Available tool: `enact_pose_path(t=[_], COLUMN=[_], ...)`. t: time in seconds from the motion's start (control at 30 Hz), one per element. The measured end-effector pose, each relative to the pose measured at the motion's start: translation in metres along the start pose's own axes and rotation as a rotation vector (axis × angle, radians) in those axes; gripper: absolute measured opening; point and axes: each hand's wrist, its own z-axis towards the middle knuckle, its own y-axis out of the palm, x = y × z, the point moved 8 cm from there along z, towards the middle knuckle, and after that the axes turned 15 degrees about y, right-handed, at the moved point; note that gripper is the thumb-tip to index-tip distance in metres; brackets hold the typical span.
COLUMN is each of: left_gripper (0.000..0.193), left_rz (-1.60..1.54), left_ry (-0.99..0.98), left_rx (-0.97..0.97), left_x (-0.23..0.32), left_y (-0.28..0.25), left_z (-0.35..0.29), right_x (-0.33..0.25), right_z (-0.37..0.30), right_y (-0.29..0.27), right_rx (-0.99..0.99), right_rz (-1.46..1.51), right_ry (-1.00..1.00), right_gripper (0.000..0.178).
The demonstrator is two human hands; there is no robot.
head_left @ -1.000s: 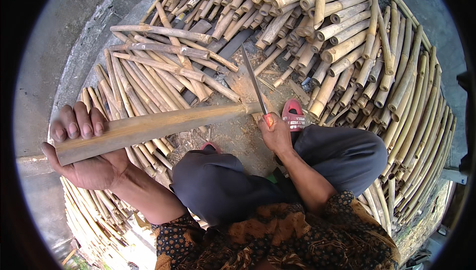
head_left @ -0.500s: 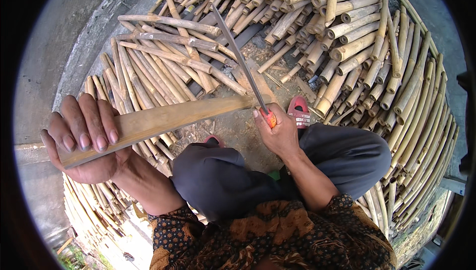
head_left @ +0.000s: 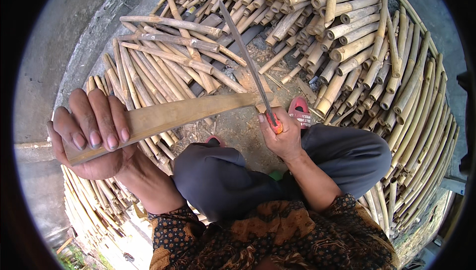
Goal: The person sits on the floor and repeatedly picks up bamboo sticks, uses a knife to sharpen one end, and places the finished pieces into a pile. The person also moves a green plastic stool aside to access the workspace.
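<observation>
My left hand (head_left: 94,136) is wrapped round the near-left end of a long wooden piece (head_left: 183,112), fingers over its upper face and palm beneath. The wood slants up to the right, narrowing towards a stepped far end. My right hand (head_left: 282,133) grips the red-orange handle (head_left: 274,122) of a tool with a long, narrow metal blade (head_left: 245,54). This blade points up and away to the left, crossing the wood near its far end. Whether the blade's edge has teeth, and whether it touches the wood, I cannot tell.
Cut bamboo poles (head_left: 347,37) are stacked at the far side and right. More lie crossed at the left (head_left: 163,47). My bent knees (head_left: 347,156) and a red shoe (head_left: 299,111) are below the tool. Shavings litter the ground (head_left: 243,131); a grey wall (head_left: 44,66) stands left.
My left hand and the wooden piece have shifted slightly right. The blade has swung a little to the right and stands steeper, while my right hand has moved slightly down, still gripping the handle.
</observation>
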Motion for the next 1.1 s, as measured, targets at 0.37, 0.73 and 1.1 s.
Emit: enact_pose_path(t=[0.37,0.73,1.1], left_gripper=[0.049,0.049,0.048], left_rz=[0.027,-0.001,-0.014], left_ry=[0.025,0.025,0.011], left_rx=[-0.01,0.01,-0.076], left_x=[0.005,0.008,0.008], left_y=[-0.003,-0.014,-0.009], left_z=[0.002,0.001,0.002], right_x=[0.01,0.053,0.056], right_z=[0.0,0.018,0.02], right_y=[0.005,0.003,0.017], right_rx=[-0.042,0.006,-0.021], right_rz=[-0.003,0.006,-0.186], right_ry=[0.034,0.149,0.353], right_gripper=[0.032,0.032,0.033])
